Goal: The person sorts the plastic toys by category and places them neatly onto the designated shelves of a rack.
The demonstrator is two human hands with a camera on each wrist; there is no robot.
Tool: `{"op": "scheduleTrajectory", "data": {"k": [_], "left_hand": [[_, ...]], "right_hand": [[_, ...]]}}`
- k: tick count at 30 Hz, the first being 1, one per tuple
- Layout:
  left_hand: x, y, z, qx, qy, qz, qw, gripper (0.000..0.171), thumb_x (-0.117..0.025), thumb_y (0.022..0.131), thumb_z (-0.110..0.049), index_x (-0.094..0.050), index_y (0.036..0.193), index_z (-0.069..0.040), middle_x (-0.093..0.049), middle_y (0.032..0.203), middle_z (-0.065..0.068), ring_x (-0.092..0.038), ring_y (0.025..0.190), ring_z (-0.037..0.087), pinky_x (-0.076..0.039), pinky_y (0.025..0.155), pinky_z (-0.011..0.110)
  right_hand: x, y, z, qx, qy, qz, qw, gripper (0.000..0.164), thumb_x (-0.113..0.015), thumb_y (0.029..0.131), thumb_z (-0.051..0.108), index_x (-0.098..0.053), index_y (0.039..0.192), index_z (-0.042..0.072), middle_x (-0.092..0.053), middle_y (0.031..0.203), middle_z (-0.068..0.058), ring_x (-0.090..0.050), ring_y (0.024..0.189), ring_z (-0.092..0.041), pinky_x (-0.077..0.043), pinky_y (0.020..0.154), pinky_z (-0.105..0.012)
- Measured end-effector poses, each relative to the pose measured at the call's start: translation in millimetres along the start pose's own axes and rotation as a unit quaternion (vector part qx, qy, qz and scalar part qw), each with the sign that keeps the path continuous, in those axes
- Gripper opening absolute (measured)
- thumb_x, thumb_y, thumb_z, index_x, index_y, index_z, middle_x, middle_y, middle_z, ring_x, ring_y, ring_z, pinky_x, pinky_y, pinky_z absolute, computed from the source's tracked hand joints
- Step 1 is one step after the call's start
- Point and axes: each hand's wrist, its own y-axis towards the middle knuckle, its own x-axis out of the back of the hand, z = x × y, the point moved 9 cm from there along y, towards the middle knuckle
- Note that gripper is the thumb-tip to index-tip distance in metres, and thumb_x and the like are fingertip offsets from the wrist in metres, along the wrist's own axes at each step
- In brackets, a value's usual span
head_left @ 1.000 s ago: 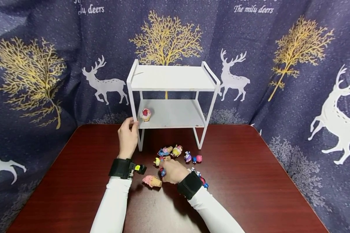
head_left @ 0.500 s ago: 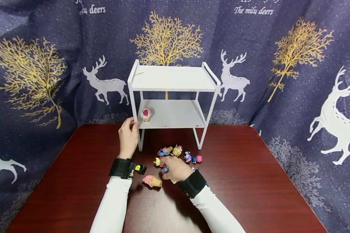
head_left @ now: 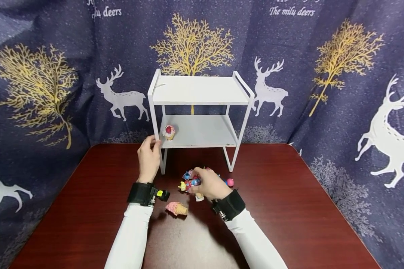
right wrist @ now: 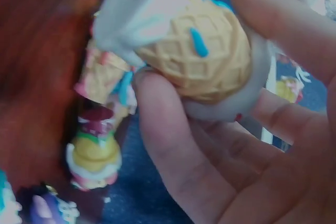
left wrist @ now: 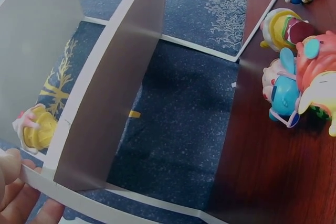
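Grasping waffle-patterned toy [right wrist: 194, 51] in right hand [head_left: 213, 185], fingers curled round it, over tabletop [head_left: 272, 201] near other figurines [right wrist: 94, 153] | left hand [head_left: 149, 158] pinching white rack's side post [head_left: 155, 119] | step: likely pick-up | next: probably calls for firm grip, clear of them

This looks like a curtained-off filming corner arranged around a tabletop, though whether it lies in a home, an office or a lab cannot be told. A dark blue curtain [head_left: 121, 37] printed with white deer [head_left: 128, 103], gold trees [head_left: 189, 66] and lettering [head_left: 291, 11] hangs across the far side and along the left and right, enclosing a reddish-brown table [head_left: 289, 209]. A white two-tier rack [head_left: 202, 89] stands far and central, and black wrist-worn devices [head_left: 139, 193] show nearer.
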Motion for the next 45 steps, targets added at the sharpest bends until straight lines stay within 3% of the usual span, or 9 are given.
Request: {"op": "scheduleTrajectory", "data": {"k": [10,18,23,30,38,45], "left_hand": [[-2.6,-0.6,1.4,0.006,0.002,0.004,1.0,0.02,-0.061,0.097,-0.007,-0.064,0.113,0.004,-0.063,0.1,0.018,-0.061,0.085,0.03,-0.048,0.073,0.038],[-2.4,0.1,-1.6,0.006,0.007,0.005,0.9999,0.021,-0.06,0.098,-0.009,-0.064,0.115,0.004,-0.063,0.101,0.019,-0.061,0.088,0.032,-0.047,0.075,0.04],[-3.6,-1.4,-1.6,0.003,0.009,0.009,0.9999,0.022,-0.059,0.098,-0.009,-0.063,0.115,0.005,-0.062,0.101,0.019,-0.061,0.087,0.032,-0.047,0.074,0.04],[-2.4,-1.2,-2.9,-0.007,0.005,0.006,0.9999,0.021,-0.058,0.098,-0.007,-0.063,0.114,0.006,-0.062,0.1,0.019,-0.06,0.083,0.031,-0.046,0.07,0.039],[-0.7,-1.1,-1.9,-0.008,0.009,0.004,0.9999,0.022,-0.058,0.098,-0.007,-0.063,0.115,0.005,-0.062,0.101,0.019,-0.06,0.086,0.032,-0.046,0.073,0.04],[1.0,-1.6,-1.0,-0.01,0.008,0.003,0.9999,0.022,-0.058,0.098,-0.008,-0.063,0.115,0.006,-0.062,0.101,0.019,-0.059,0.085,0.032,-0.046,0.073,0.039]], "right_hand": [[60.4,24.7,25.2,0.041,0.012,-0.118,0.992,0.041,-0.085,0.078,0.026,-0.06,0.104,0.008,-0.058,0.081,0.002,-0.054,0.07,-0.013,-0.045,0.062,-0.028],[91.0,52.6,47.2,0.091,-0.01,-0.207,0.974,0.045,-0.082,0.081,0.025,-0.062,0.114,0.002,-0.064,0.096,-0.009,-0.058,0.084,-0.022,-0.046,0.073,-0.036],[100.6,68.7,52.1,0.098,-0.022,-0.246,0.964,0.044,-0.084,0.079,0.023,-0.064,0.113,0.002,-0.063,0.092,-0.013,-0.058,0.084,-0.026,-0.046,0.074,-0.039],[110.6,91.9,53.0,0.077,-0.045,-0.279,0.956,0.048,-0.087,0.075,0.026,-0.065,0.11,0.002,-0.062,0.092,-0.014,-0.06,0.082,-0.028,-0.049,0.071,-0.039],[105.1,108.6,42.9,0.034,-0.032,-0.29,0.956,0.046,-0.086,0.076,0.029,-0.064,0.109,0.005,-0.061,0.098,-0.014,-0.061,0.086,-0.027,-0.05,0.072,-0.038],[94.9,115.2,38.1,0.025,-0.04,-0.282,0.958,0.045,-0.082,0.08,0.031,-0.063,0.112,0.006,-0.059,0.103,-0.015,-0.063,0.086,-0.027,-0.051,0.073,-0.037]]}}
